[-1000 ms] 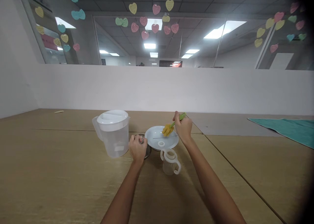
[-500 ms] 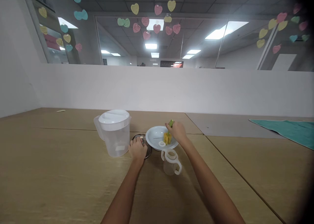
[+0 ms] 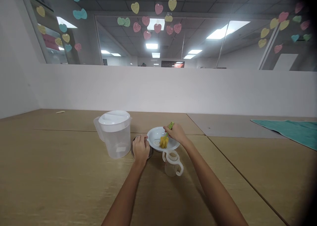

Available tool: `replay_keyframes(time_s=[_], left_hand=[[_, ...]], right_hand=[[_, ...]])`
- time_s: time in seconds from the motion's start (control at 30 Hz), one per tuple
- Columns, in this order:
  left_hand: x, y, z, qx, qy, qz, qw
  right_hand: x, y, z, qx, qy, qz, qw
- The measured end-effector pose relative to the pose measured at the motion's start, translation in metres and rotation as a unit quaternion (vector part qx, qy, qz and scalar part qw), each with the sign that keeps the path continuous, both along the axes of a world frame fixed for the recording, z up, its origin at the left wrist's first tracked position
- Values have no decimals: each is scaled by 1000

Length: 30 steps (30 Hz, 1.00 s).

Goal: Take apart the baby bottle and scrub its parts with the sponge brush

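Right hand (image 3: 177, 133) holds yellow-headed brush (image 3: 163, 142) in pale bowl (image 3: 154, 133)

The right hand comes in from the near right, its grip closed around the brush's green handle (image 3: 170, 125). The handle leans up and to the right, and the yellow head is down inside the bowl, towards its near side. A small white ring (image 3: 157, 143) lies in the bowl, just left of the yellow head.

The left hand (image 3: 141, 149) is just left of the bowl, palm down over a dark-rimmed round dish (image 3: 151, 154), its fingertips at the bowl's left rim. The hand hides much of the dish, and whether its grip is clenched on anything cannot be told.

A clear cup (image 3: 170, 169) with two white handles stands upright on the desk (image 3: 74, 173), close to the near side of the bowl. To the left of the left hand stands a translucent pitcher (image 3: 117, 140), its white lid (image 3: 114, 117) on and its handle pointing left.

Near the desk's far left corner lies a thin pale strip (image 3: 60, 112). A green cloth (image 3: 297, 131) spreads across the far right, partly on a grey surface (image 3: 228, 127) that runs along the desk's far edge, by the white wall (image 3: 148, 90).
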<state>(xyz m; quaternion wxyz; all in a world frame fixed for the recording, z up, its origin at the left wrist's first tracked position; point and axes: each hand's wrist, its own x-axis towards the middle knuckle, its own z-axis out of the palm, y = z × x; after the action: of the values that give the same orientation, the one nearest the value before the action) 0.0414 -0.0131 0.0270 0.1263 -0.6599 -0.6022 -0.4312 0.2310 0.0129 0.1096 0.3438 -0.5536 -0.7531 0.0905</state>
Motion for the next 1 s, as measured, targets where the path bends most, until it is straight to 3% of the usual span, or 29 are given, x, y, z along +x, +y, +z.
replay_keyframes(time_s=[0.1, 0.2, 0.5, 0.8, 1.0], left_hand=[[10, -3, 2, 14, 54, -82, 995], [15, -4, -2, 1, 108, -119, 987], [13, -1, -8, -19, 128, -112, 985], [13, -4, -7, -21, 120, -105, 987], [13, -2, -9, -13, 115, -105, 988]], right_hand=[[-3, 2, -2, -9, 42, 36, 998], [-6, 3, -5, -25, 71, 55, 996], [-8, 3, -6, -19, 81, 64, 994], [-9, -2, -2, 59, 10, 18, 998], [-13, -1, -5, 67, 0, -8, 998]])
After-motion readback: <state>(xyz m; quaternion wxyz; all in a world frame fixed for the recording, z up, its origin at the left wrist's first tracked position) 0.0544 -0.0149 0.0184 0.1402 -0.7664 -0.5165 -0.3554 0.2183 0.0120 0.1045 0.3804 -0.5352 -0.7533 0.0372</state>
